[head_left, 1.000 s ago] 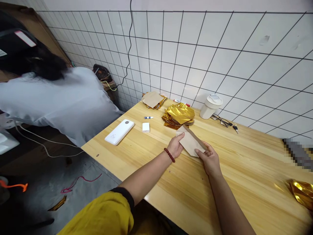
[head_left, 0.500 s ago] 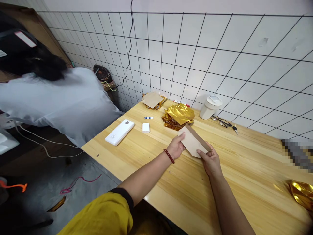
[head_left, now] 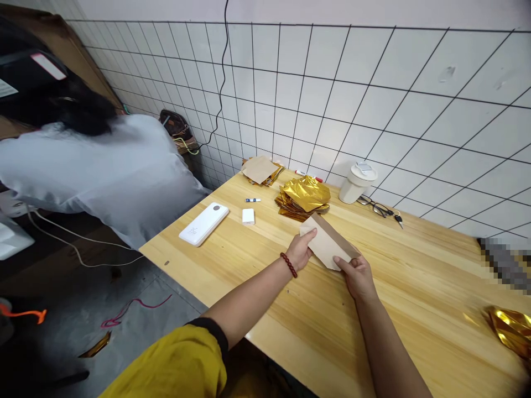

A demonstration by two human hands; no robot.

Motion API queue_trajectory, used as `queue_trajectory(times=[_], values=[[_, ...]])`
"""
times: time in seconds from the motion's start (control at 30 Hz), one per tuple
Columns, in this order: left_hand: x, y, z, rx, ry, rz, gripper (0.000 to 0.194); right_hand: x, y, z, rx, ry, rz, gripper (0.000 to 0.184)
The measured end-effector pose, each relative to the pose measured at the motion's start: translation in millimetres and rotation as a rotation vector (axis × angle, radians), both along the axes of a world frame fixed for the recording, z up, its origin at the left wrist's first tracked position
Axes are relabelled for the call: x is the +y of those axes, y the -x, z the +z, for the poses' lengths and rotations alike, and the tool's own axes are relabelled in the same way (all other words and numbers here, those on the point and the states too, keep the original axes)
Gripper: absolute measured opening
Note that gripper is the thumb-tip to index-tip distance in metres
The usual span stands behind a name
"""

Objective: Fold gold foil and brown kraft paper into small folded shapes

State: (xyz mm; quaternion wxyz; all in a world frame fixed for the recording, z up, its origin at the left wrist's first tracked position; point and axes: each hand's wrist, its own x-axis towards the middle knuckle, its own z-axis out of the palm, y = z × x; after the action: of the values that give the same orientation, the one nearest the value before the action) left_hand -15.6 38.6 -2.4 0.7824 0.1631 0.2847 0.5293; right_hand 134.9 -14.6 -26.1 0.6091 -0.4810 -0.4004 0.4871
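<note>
A brown paper envelope [head_left: 326, 243] is held between both my hands just above the wooden table [head_left: 265, 276]. My left hand [head_left: 299, 251], with a red bead bracelet at the wrist, pinches its left corner. My right hand [head_left: 357, 276] grips its lower right edge with closed fingers. Just behind the envelope lies a stack of gold foil sheets [head_left: 305, 196].
A white power bank [head_left: 203, 223], a small white box [head_left: 248, 216] and a small tube [head_left: 252, 200] lie to the left. A white lidded cup [head_left: 355, 182], glasses [head_left: 375, 205], more envelopes [head_left: 260, 169] near the wall. Gold foil [head_left: 512, 329] at right edge. Another person in white [head_left: 103, 171] bends at left.
The envelope has tilted slightly in my hands and my right hand has shifted a little along its edge. Everything else is unchanged.
</note>
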Motion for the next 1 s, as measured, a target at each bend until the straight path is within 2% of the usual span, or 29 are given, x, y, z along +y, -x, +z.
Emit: queue_trajectory(times=[0.1, 0.2, 0.37, 0.53, 0.8, 1.0], values=[[6.6, 4.1, -0.6, -0.065, 0.098, -0.003, 0.015, -0.4, -1.1, -0.8, 0.016, 0.021, 0.013, 0.06], [9.4, 6.4, -2.1, -0.085, 0.114, -0.007, 0.015, -1.2, -1.7, 0.5, 0.027, 0.029, 0.067, 0.057], [7.5, 8.3, -2.1, -0.079, 0.032, -0.091, 0.024, -0.5, -4.3, -1.2, -0.029, 0.003, 0.097, 0.046], [7.1, 8.1, -0.3, -0.075, 0.053, -0.104, 0.03, -0.2, -6.8, -6.4, -0.075, -0.025, 0.101, 0.037], [7.3, 9.8, 1.6, -0.131, 0.011, -0.13, 0.061, -0.8, -2.5, -4.0, -0.24, -0.08, 0.104, 0.027], [7.0, 9.9, -2.7, -0.081, 0.0, -0.127, 0.024, -2.1, -2.0, -2.9, -0.315, -0.133, 0.15, 0.019]])
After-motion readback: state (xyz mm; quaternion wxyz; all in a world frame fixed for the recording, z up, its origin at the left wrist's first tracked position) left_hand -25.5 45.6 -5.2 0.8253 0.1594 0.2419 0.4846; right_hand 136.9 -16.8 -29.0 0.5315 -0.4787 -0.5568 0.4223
